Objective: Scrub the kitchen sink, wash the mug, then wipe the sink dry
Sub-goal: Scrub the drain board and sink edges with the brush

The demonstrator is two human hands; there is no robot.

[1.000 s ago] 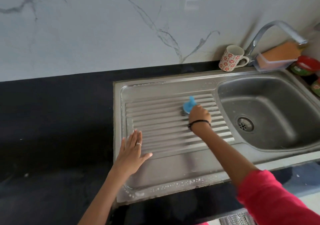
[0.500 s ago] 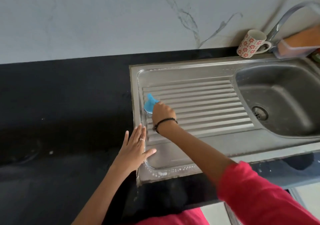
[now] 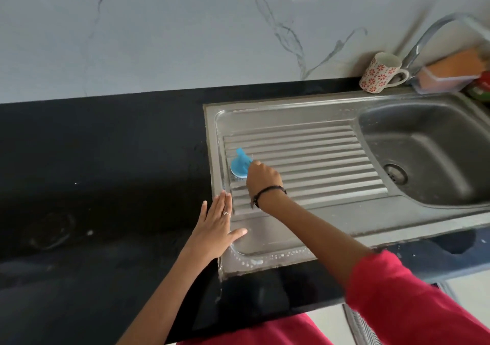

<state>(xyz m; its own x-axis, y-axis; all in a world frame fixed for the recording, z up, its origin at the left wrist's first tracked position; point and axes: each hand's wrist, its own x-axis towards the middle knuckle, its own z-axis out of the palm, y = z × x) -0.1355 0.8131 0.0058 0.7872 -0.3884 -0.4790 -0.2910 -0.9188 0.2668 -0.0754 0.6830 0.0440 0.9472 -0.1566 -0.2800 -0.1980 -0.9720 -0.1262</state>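
A steel sink (image 3: pixel 313 117) with a ribbed drainboard on the left and a basin (image 3: pixel 429 143) on the right is set into a black counter. My right hand (image 3: pixel 261 176) grips a blue scrubber (image 3: pixel 240 164) pressed on the left end of the ribs. Flat, with straight fingers, my left hand (image 3: pixel 216 225) rests on the sink's left rim near the front corner. A white mug (image 3: pixel 379 72) with red flowers stands behind the sink, by the tap. Soap foam lines the front rim.
The black counter (image 3: pixel 106 172) stretches to the left of the sink. A curved tap (image 3: pixel 434 34) rises at the back right, with a clear tub holding an orange sponge (image 3: pixel 450 71) beside it. A marble wall stands behind.
My right hand has carried the scrubber from the middle of the drainboard to its left end. The left hand has stayed on the left rim. The view has shifted left.
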